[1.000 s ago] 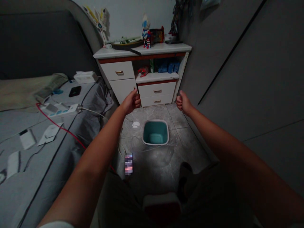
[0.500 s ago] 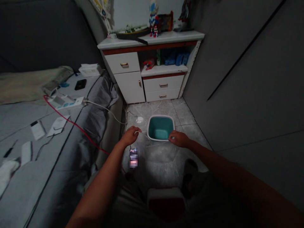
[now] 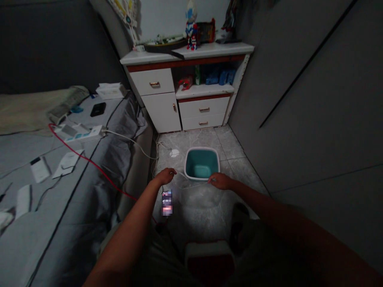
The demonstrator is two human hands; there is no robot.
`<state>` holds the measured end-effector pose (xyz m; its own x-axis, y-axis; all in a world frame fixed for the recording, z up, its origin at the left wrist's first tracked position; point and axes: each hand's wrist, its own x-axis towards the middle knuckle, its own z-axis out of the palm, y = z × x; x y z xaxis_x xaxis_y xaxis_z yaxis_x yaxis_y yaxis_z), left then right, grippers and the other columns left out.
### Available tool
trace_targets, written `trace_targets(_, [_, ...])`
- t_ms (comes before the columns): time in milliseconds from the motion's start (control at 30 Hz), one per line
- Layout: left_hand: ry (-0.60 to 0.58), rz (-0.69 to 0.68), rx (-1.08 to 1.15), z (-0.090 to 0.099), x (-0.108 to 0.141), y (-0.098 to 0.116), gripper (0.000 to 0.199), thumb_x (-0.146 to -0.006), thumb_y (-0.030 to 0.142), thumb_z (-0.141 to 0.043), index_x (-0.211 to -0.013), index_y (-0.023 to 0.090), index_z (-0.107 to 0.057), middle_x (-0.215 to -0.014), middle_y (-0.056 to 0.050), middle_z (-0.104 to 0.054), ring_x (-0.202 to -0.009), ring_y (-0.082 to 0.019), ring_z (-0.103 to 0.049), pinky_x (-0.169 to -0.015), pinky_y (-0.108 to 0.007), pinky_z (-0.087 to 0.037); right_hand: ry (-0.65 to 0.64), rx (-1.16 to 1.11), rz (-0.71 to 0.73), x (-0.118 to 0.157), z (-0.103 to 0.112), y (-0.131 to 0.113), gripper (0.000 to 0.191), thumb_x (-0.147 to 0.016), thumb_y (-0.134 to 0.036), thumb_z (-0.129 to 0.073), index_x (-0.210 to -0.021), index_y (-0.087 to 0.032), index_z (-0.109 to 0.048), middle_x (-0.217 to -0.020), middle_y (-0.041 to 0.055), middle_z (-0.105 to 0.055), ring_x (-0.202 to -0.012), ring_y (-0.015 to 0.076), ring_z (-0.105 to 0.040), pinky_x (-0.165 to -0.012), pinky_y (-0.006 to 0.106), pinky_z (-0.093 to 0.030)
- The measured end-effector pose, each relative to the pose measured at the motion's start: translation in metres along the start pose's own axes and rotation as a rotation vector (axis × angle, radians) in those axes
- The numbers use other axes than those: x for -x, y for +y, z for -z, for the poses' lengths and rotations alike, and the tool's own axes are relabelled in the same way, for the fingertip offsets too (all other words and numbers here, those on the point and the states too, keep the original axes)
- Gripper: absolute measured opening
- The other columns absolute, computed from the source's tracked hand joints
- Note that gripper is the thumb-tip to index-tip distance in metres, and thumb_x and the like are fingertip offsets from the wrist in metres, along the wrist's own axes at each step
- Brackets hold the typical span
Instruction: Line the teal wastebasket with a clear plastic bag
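Presently, left hand (image 3: 165, 175): curled; hold unclear.
Right hand (image 3: 220, 181): by basin (image 3: 198, 160); we cannot tell hold.
Handling: seemingly unfinished.

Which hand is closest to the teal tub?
The right hand, by the near edge of the pale-rimmed, rounded-square teal tub; whether it touches, I can't tell. The left hand is clearly apart, farther to the left.

The bin (image 3: 202, 157) can be reached into from above, through its wide top. Its near right corner is covered by the right hand (image 3: 220, 181). Room is left on the floor (image 3: 206, 199) between bin and tall grey panel (image 3: 314, 99). The way is blocked by the bed (image 3: 68, 239) on the left and the white cabinet (image 3: 160, 111) behind. Low on the left, the floor is cluttered by a phone (image 3: 166, 203) and cords (image 3: 157, 153).
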<state>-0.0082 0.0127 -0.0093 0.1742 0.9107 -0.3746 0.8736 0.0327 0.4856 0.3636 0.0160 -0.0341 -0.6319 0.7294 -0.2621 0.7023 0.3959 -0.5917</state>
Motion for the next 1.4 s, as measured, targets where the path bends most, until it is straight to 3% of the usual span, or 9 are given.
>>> trace_targets(167, [-0.045,-0.026,0.072,0.0,-0.004,0.0,0.031,-0.088,0.024,-0.054,-0.099,0.02,-0.082,-0.107,-0.009,-0.082,-0.106,-0.026,-0.074,-0.096,-0.031,-0.054,-0.034,-0.13,-0.058,0.001,0.04,-0.011,0.042,-0.078,-0.003,-0.053,-0.098,-0.02,-0.085,-0.085,0.0029,-0.079,-0.08,0.0181,-0.075,-0.079,0.026,-0.056])
trace_targets(233, [-0.052,-0.021,0.067,0.0,-0.005,0.0,0.03,-0.087,0.025,-0.053,-0.093,0.021,-0.082,-0.11,-0.01,-0.082,-0.108,-0.026,-0.074,-0.098,-0.032,-0.054,-0.041,-0.203,-0.137,0.001,0.065,-0.014,0.042,-0.079,-0.004,-0.05,-0.097,-0.018,-0.084,-0.065,-0.0005,-0.07,-0.059,0.0146,-0.068,-0.061,0.021,-0.051])
trace_targets(333, [-0.081,-0.023,0.059,0.001,-0.006,0.001,0.03,-0.087,0.028,-0.052,-0.089,0.02,-0.081,-0.109,-0.01,-0.082,-0.105,-0.026,-0.075,-0.095,-0.032,-0.054,0.024,-0.242,-0.144,-0.005,0.107,-0.02,0.037,-0.079,-0.005,-0.05,-0.09,-0.017,-0.083,-0.057,-0.003,-0.063,-0.049,0.0118,-0.062,-0.052,0.019,-0.045])
trace_targets(467, [-0.122,-0.035,0.049,0.002,-0.005,0.004,0.031,-0.088,0.028,-0.051,-0.092,0.019,-0.08,-0.101,-0.011,-0.081,-0.096,-0.025,-0.075,-0.088,-0.031,-0.053,0.198,-0.182,-0.1,-0.026,0.161,-0.026,0.035,-0.079,-0.006,-0.051,-0.091,-0.018,-0.082,-0.066,-0.0024,-0.068,-0.051,0.0112,-0.061,-0.059,0.02,-0.049])
trace_targets(600, [-0.11,-0.037,0.077,0.002,-0.004,0.008,0.031,-0.089,0.029,-0.051,-0.096,0.018,-0.079,-0.097,-0.01,-0.08,-0.092,-0.025,-0.074,-0.084,-0.031,-0.053,0.462,0.038,-0.025,-0.057,0.192,-0.023,0.036,-0.08,-0.004,-0.054,-0.092,-0.02,-0.083,-0.096,0.0054,-0.078,-0.09,0.0197,-0.072,-0.094,0.031,-0.055])
trace_targets(733, [-0.091,-0.026,0.088,0.001,-0.007,0.009,0.027,-0.087,0.031,-0.054,-0.097,0.018,-0.076,-0.099,-0.01,-0.079,-0.093,-0.025,-0.073,-0.084,-0.031,-0.052,0.634,0.162,-0.048,-0.084,0.2,-0.011,0.045,-0.083,-0.008,-0.053,-0.114,-0.021,-0.083,-0.127,0.0092,-0.073,-0.121,0.0254,-0.065,-0.114,0.041,-0.048])
trace_targets(967, [-0.083,-0.072,0.137,0.0,-0.008,0.008,0.027,-0.087,0.038,-0.054,-0.091,0.02,-0.073,-0.093,-0.008,-0.078,-0.091,-0.025,-0.07,-0.084,-0.032,-0.052,0.64,0.201,-0.146,-0.095,0.194,-0.001,0.051,-0.089,-0.014,-0.058,-0.135,-0.022,-0.077,-0.161,0.0101,-0.051,-0.14,0.0317,-0.056,-0.123,0.047,-0.043])
trace_targets(1233, [-0.078,-0.086,0.138,0.0,-0.007,0.01,0.027,-0.087,0.042,-0.054,-0.091,0.021,-0.069,-0.095,-0.009,-0.076,-0.09,-0.024,-0.068,-0.082,-0.031,-0.051,0.608,0.253,-0.193,-0.085,0.201,-0.003,0.047,-0.092,-0.016,-0.059,-0.136,-0.023,-0.076,-0.168,0.0092,-0.042,-0.139,0.033,-0.058,-0.123,0.048,-0.043])
trace_targets(1400, [-0.074,-0.097,0.124,0.002,-0.005,0.014,0.019,-0.085,0.04,-0.056,-0.087,0.023,-0.064,-0.09,-0.005,-0.073,-0.087,-0.022,-0.066,-0.078,-0.03,-0.049,0.617,0.275,-0.24,-0.068,0.19,0.006,0.04,-0.095,-0.02,-0.057,-0.13,-0.024,-0.077,-0.16,0.0114,-0.05,-0.134,0.0295,-0.061,-0.116,0.044,-0.048])
